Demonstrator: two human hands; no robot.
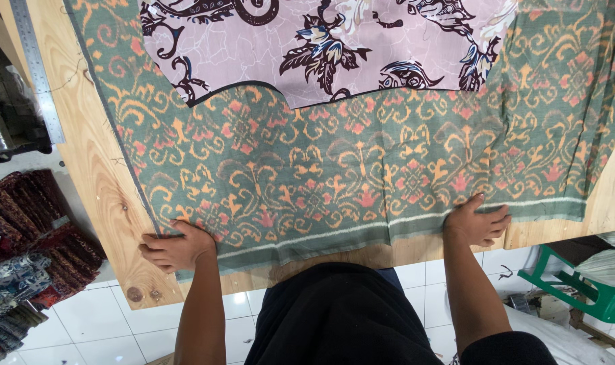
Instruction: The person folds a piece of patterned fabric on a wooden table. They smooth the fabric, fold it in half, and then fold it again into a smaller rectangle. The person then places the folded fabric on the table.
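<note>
Two hands, two cloths spread on one table, one ruler, one stool, one stack of folded fabric. The green cloth [361, 169], patterned in orange and pink, lies flat on the wooden table [98, 176]; its long axis runs left to right across the view, and its pale-striped hem runs along the near table edge, closest to the person. One seam or fold line crosses it top to bottom toward its right end. The left hand [179, 247] sits at the green cloth's near left corner, fingers curled inward and knuckles out, pressing or pinching the edge there; whether cloth is actually caught between the fingers cannot be told. The right hand [477, 222] rests on the hem further right along the same edge, fingers bent and laid over the cloth, thumb reaching up onto the pattern; it presses down rather than showing a clear pinch. A pink cloth [321, 47] with dark swirling motifs lies on top of the green cloth's far side, its curved dark-trimmed edge toward the person. A metal ruler [37, 67] lies on the table left of the green cloth, running roughly along the table's left edge. Left of the table, a stack of folded fabric [23, 263] sits lower down. Right of the green cloth, past the table, a green plastic stool [584, 287] stands on white floor tiles [111, 338].
</note>
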